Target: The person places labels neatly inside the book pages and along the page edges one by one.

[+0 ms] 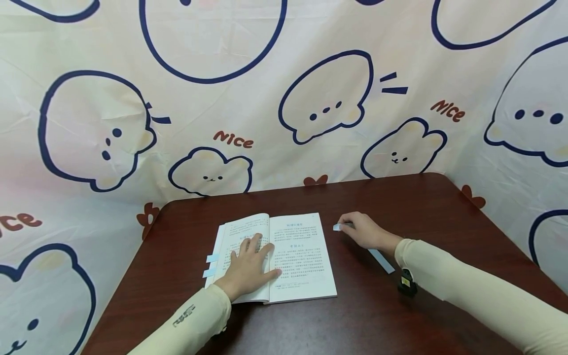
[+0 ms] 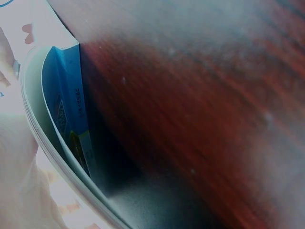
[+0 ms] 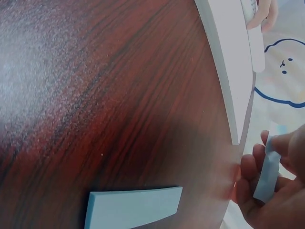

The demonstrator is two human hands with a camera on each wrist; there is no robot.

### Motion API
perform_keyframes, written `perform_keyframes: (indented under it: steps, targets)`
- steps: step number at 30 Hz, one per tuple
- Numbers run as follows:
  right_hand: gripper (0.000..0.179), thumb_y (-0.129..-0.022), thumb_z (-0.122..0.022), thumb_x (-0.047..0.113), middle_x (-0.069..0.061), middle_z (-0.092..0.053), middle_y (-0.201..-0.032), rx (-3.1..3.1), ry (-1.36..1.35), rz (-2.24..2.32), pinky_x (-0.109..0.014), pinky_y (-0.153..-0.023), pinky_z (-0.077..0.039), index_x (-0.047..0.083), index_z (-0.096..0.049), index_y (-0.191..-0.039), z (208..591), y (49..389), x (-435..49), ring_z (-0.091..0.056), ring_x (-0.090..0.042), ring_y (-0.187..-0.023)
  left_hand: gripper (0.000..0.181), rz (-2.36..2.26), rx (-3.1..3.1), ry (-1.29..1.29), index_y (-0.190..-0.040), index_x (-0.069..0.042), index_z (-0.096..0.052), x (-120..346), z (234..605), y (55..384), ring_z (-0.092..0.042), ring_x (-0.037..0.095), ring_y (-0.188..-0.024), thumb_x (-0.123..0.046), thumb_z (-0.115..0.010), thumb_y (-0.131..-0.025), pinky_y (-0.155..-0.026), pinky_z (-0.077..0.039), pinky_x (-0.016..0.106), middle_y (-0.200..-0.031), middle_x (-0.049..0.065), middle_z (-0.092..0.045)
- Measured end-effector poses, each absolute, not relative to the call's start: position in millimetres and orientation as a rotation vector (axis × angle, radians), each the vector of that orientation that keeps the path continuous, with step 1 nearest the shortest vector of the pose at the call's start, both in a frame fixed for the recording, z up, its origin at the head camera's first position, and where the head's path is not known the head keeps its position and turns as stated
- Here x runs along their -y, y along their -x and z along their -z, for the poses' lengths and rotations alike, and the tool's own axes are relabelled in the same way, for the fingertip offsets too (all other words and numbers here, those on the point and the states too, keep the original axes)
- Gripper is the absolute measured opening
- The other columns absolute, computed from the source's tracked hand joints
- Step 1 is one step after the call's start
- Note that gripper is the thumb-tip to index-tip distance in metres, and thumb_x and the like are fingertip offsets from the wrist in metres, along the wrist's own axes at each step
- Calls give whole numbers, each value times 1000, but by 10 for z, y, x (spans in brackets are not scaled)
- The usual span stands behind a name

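Observation:
An open book [image 1: 301, 261] with printed text lies on the table. My left hand [image 1: 247, 268] rests spread across its left page and centre fold, fingers extended. Two light blue sticky tabs [image 1: 209, 272] stick out from the book's left edge. To the right of the book, my right hand [image 1: 366, 231] pinches a pale blue sticky strip [image 3: 269, 176] between thumb and fingers. Below that hand lies a light blue pad of sticky notes [image 3: 136, 207], partly hidden by the wrist in the head view. The left wrist view shows curved page edges and a blue cover [image 2: 71, 90].
The dark red-brown wooden table [image 1: 310, 325] carries the book and pad. A cartoon-printed cloth [image 1: 266, 113] hangs behind the table and along its sides. A small black device [image 1: 407, 283] sits at the right wrist.

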State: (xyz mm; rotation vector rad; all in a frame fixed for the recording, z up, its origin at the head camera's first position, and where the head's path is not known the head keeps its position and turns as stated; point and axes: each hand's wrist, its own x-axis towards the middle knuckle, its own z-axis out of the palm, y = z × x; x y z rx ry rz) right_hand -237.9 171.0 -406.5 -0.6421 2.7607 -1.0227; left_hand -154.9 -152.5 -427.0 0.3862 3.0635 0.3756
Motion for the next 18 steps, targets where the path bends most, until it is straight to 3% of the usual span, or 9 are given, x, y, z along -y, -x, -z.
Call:
perform_keyframes:
  steps: [5,18]
  targets:
    - [18,-104,-53,8,-15,-62,-78,-2774,629,1011,-26,-55,-41,0,-69,-102,4086,2390,-1697,-45,-14,-60,69,-376,-3065,-386,-144,-18,-55,1527,4273,1547,-30,47,-146,-55,-69,-88,-103,-29,82,-161,19,-31]
    - [20,-102,-58,11,-2,-54,-63,-2746,609,995,-27,-56,-41,2,-73,-90,4129,2468,-1520,-46,-13,-56,70,-367,-3066,-387,-144,-18,-54,1532,4299,1564,-31,47,-145,-56,-70,-88,-103,-30,82,-161,19,-31]
